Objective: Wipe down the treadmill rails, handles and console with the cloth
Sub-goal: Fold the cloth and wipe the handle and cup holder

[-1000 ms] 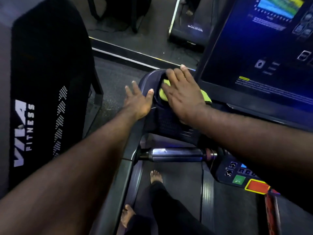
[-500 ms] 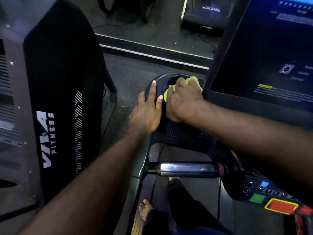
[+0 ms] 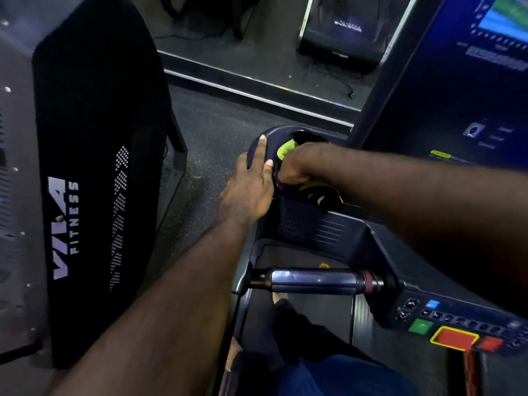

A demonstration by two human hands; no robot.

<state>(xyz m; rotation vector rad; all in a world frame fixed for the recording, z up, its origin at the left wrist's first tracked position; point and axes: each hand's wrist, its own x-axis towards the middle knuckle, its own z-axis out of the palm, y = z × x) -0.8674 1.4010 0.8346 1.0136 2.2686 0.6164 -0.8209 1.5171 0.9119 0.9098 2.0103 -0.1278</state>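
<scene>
A yellow-green cloth [image 3: 286, 147] is bunched inside the round cup holder [image 3: 271, 132] at the left end of the treadmill console. My right hand [image 3: 297, 164] is curled down into that holder and grips the cloth; most of the cloth is hidden under the hand. My left hand [image 3: 251, 184] rests flat against the holder's outer left rim, fingers straight. Below them a chrome handle [image 3: 314, 280] sticks out sideways. The control panel [image 3: 445, 324] with green and red buttons lies at lower right. The big dark screen [image 3: 457, 90] fills the upper right.
A black neighbouring machine shroud [image 3: 94, 167] marked VIA FITNESS stands close on the left, with a strip of dark floor [image 3: 211, 130] between. My bare feet and dark trousers [image 3: 285, 338] are on the belt below. A mirror edge [image 3: 257, 90] runs across the back.
My right hand has gone from lying flat over the cloth on top of the holder to pushing it down inside. My left hand slid forward along the holder's rim.
</scene>
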